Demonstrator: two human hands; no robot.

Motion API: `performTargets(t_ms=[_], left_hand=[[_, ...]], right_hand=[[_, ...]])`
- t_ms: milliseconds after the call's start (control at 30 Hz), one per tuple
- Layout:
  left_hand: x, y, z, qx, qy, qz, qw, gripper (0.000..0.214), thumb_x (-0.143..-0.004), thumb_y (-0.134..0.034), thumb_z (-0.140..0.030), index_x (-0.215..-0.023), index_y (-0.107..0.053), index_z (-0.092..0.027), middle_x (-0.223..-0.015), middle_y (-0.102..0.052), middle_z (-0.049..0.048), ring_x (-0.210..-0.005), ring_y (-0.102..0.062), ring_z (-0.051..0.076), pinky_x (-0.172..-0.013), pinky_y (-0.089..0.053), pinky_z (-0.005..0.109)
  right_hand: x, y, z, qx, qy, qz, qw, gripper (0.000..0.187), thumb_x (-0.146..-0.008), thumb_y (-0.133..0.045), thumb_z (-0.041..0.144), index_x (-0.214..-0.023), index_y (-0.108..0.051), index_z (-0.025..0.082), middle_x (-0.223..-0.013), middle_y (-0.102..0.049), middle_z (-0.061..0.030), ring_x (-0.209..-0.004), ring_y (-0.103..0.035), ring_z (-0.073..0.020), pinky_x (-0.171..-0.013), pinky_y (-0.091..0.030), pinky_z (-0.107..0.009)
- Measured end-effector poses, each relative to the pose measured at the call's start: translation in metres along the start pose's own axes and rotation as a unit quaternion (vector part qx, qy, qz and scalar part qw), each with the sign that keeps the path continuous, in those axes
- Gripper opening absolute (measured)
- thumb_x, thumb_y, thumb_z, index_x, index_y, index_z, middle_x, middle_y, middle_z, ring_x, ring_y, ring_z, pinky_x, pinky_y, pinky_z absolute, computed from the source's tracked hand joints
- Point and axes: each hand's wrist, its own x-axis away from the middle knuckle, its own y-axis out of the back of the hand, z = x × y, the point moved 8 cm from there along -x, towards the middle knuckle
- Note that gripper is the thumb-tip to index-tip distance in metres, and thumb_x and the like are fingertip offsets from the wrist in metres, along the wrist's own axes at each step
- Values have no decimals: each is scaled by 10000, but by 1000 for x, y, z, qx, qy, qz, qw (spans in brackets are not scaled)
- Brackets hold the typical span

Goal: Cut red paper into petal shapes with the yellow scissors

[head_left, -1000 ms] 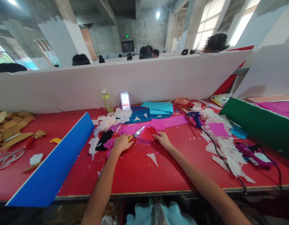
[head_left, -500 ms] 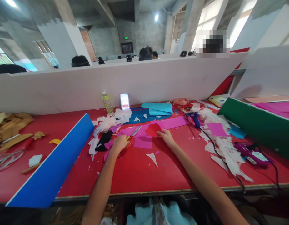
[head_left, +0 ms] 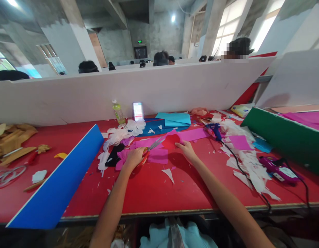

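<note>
Across a red worktable [head_left: 154,187] littered with paper scraps, the left hand [head_left: 135,157] gripped scissors [head_left: 151,147] whose blades pointed toward a red paper piece [head_left: 171,141] pinched by the right hand [head_left: 185,148] at mid-table, its cutting apparently unfinished.

The near half of the red surface [head_left: 154,193] lies mostly bare, with only small paper scraps [head_left: 168,174] on it. To the left a slanted blue board [head_left: 63,179] walls off that side; to the right stands a green board [head_left: 283,137]. White trimmings [head_left: 248,162], a black cord [head_left: 252,179] and a blue glue gun [head_left: 215,130] crowd the right. The white partition [head_left: 149,89] closes the far edge, with a bottle [head_left: 118,112] before it.
</note>
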Motion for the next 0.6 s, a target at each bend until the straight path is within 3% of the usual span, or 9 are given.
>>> performTargets(t_ms=[600], left_hand=[[6, 6, -16, -61, -25, 32, 997, 283, -843, -403, -317, -1019, -586, -191, -998, -655, 92, -900, -614, 221, -757, -432, 293]], right_hand=[[9, -11, 16, 30, 10, 43, 999, 247, -661, -626, 389, -643, -628, 144, -631, -650, -15, -599, -569, -152, -585, -423, -249]])
